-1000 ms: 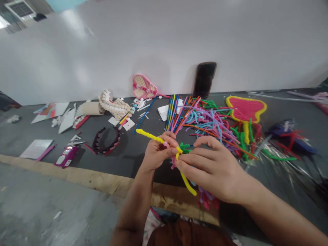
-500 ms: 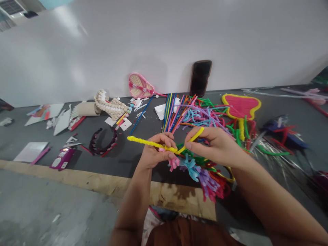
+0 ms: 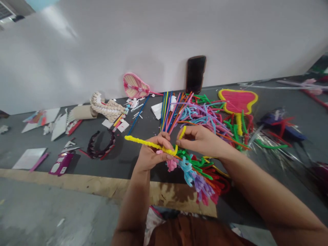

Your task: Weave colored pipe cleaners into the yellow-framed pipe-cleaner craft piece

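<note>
Progress looks partial: your left hand (image 3: 151, 155) is closed in a pinch around a yellow pipe cleaner (image 3: 147, 144), held in the air above the grey mat (image 3: 128, 128). Its long twisted end sticks out to the left. In the same grip is the near end of a chain of looped pipe cleaners (image 3: 198, 172) in pink, blue, purple, green and red, which trails down to your right towards the mat. Your right hand (image 3: 202, 141) pinches the short free end of the yellow one between thumb and fingertips, bent upward just beside the left hand's knuckles.

Judging from how it lies, the many coloured loops are already joined, and the yellow piece is only partly wound on, with most of its length unused.

A big pile of loose pipe cleaners (image 3: 202, 112) lies just beyond your hands. A dark phone (image 3: 195, 73) leans on the wall, a pink, yellow-edged shape (image 3: 237, 100) lies to the right and a dark headband (image 3: 101, 147) to the left.
</note>
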A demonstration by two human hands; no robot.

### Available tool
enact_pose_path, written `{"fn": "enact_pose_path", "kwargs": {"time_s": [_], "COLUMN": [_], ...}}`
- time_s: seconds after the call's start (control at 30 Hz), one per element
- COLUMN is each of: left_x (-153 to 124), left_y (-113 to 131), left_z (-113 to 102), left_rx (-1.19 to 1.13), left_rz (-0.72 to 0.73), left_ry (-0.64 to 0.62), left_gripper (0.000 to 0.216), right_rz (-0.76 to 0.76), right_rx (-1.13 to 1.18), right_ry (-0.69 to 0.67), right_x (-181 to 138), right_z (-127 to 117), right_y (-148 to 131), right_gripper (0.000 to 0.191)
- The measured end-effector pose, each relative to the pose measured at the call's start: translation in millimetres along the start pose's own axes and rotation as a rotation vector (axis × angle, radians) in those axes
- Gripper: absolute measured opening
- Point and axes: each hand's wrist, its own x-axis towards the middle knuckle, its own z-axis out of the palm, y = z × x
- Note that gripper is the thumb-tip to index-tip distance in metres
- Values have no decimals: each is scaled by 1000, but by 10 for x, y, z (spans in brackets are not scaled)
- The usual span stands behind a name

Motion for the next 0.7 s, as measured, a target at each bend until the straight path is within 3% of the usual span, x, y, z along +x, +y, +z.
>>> {"fn": "enact_pose_path", "kwargs": {"time_s": [0.13, 0.23, 0.37, 0.53, 0.6, 0.7], "left_x": [2, 7, 9, 7, 8, 12], "left_y": [9, -7, -31, -28, -23, -15], "left_z": [-33, -35, -26, -25, -26, -24], "left_rx": [42, 5, -27, -42, -44, -40], "left_rz": [-76, -101, -141, -159, -156, -148], "left_ry": [20, 79, 119, 67, 54, 44], "left_gripper": [31, 27, 28, 27, 26, 24], "right_rz": [-60, -206, -397, -491, -540, -556], "right_rx": [-226, -391, -696, -1098, -1118, -941], "right_ry": [209, 344, 266, 337, 326, 285], "right_x": [-49, -127, -217, -226, -205, -172], "right_z": [-61, -115, -101, -18, -5, 6], "right_y": [-31, -87, -147, -166, -163, -150], "right_gripper": [23, 9, 22, 20, 20, 18]}}
